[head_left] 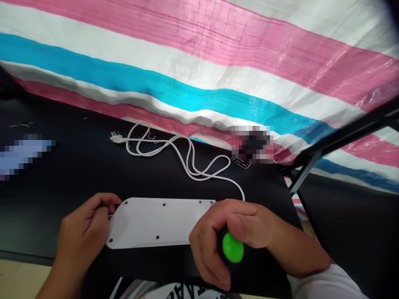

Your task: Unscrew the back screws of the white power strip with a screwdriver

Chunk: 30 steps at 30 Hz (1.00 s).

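A white power strip (140,224) lies on the black table with its underside up, dark screw holes showing along its edges. My left hand (89,224) is closed at its left end, thumb and fingers gripping around the corner; a small dark bit shows at the fingertips. My right hand (224,236) is wrapped around a screwdriver (233,248), of which only the black handle with a round green end shows. That hand is over the strip's right end and hides it. A white cord (199,174) emerges behind the right hand and loops across the table to a plug (116,138).
A phone-like device (241,162), partly pixelated, lies at the table's back edge. Another pixelated item (21,158) is on the left. Striped plastic sheeting (187,74) hangs behind the table. A dark metal frame bar (343,139) slants across the right.
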Each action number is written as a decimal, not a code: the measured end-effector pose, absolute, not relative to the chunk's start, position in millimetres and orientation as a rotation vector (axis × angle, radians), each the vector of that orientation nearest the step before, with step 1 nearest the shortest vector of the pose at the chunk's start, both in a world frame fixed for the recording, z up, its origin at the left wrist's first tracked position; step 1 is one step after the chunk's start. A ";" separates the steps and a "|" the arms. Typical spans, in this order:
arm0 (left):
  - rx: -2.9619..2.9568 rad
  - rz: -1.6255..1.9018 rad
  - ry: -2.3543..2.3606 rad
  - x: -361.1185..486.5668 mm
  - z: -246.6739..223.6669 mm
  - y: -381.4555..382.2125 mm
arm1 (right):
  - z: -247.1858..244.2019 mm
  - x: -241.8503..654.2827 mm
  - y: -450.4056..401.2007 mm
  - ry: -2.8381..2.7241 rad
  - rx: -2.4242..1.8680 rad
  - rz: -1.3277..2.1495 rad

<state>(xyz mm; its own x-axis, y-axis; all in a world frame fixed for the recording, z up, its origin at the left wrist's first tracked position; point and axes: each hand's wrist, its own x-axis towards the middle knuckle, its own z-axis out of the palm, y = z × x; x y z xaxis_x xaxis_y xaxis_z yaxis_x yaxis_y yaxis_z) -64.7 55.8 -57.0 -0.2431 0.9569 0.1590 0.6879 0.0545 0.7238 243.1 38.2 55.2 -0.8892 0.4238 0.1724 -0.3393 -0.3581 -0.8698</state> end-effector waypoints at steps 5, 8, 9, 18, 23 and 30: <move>1.677 1.019 1.985 -65.2 -57.8 55.6 | 61.3 247.2 33.9 -1.226 -0.300 2.301; 1.689 0.981 2.012 -66.3 -59.4 56.1 | 77.2 249.0 30.6 -1.196 -0.322 2.384; 1.684 0.964 2.030 -66.6 -60.0 56.2 | 81.1 249.2 30.3 -1.196 -0.314 2.395; 1.720 0.873 2.123 -74.5 -61.9 57.4 | 89.0 255.7 43.2 -1.504 -0.355 2.436; 1.720 0.804 2.052 -79.6 -63.3 57.6 | 90.7 256.3 43.8 -1.516 -0.346 2.440; 1.634 0.704 2.041 -75.5 -56.5 56.3 | 79.5 251.0 32.4 -1.165 -0.300 2.354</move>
<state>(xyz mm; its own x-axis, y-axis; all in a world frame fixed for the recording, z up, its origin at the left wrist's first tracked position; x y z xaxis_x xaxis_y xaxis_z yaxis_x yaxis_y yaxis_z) -75.5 56.3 -56.5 -0.2129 0.9769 -0.0178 0.7583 0.1768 0.6275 251.0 32.4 79.5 -0.8544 0.5192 0.0203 -0.3311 -0.5140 -0.7913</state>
